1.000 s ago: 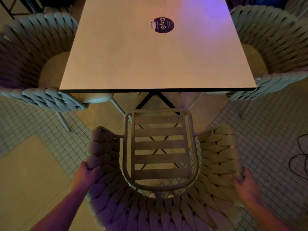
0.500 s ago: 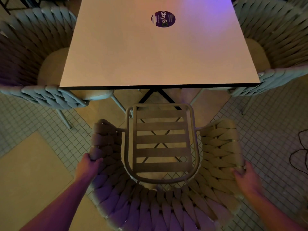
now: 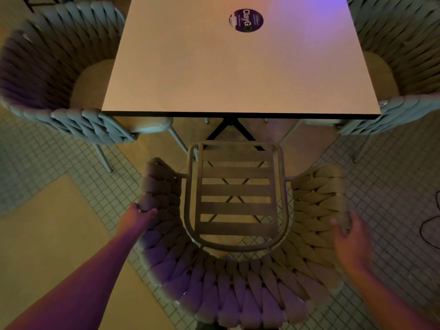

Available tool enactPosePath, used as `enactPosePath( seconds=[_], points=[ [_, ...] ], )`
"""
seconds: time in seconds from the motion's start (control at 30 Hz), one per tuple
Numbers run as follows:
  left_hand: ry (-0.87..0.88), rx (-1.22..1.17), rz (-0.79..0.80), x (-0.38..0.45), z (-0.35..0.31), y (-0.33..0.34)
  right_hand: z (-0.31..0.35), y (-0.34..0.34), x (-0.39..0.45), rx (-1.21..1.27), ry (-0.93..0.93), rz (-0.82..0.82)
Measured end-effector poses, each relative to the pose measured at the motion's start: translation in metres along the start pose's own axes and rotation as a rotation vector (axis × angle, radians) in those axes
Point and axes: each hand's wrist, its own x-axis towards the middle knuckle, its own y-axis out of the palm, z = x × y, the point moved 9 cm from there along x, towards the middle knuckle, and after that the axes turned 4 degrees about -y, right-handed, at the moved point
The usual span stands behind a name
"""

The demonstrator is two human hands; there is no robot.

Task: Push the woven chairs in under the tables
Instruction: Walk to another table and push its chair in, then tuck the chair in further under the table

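A woven chair (image 3: 316,210) with a slatted seat (image 3: 235,191) stands right in front of me, facing the square pale table (image 3: 228,75). The seat's front rail lies just short of the table's near edge, over the dark cross-shaped table base (image 3: 228,129). My left hand (image 3: 138,217) grips the rim of the chair's left arm. My right hand (image 3: 350,239) holds the rim of the right arm, thumb inside and fingers outside, slightly blurred.
Two more woven chairs flank the table, one on the left (image 3: 59,67) and one on the right (image 3: 404,55), their seats partly under the top. A round purple sticker (image 3: 246,20) sits on the table. A dark cable (image 3: 428,225) lies on the tiled floor at right.
The chair and my view have moved slightly forward toward the table, which now looks larger. Both hands have stayed on the chair's arms.
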Motion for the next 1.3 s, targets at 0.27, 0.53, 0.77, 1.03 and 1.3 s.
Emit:
enactPosePath(
  seconds=[0.27, 0.53, 0.77, 1.03, 1.3],
  points=[
    [0.003, -0.171, -0.007, -0.073, 0.020, -0.027, 0.075, 0.098, -0.079, 0.305, 0.012, 0.490],
    [-0.091, -0.551, 0.051, -0.063, 0.110, -0.087, 0.231, 0.190, -0.193, 0.439, -0.108, 0.675],
    [-0.013, -0.497, -0.004, 0.035, 0.186, -0.211, 0.403, 0.314, -0.274, 0.335, -0.272, 0.804],
    [0.034, -0.418, -0.039, 0.144, 0.216, -0.351, 0.505, 0.379, -0.279, 0.245, -0.205, 0.709],
    [-0.083, -0.648, 0.010, 0.291, 0.200, -0.432, 0.574, 0.497, -0.277, 0.681, 0.488, 0.692]
  ],
)
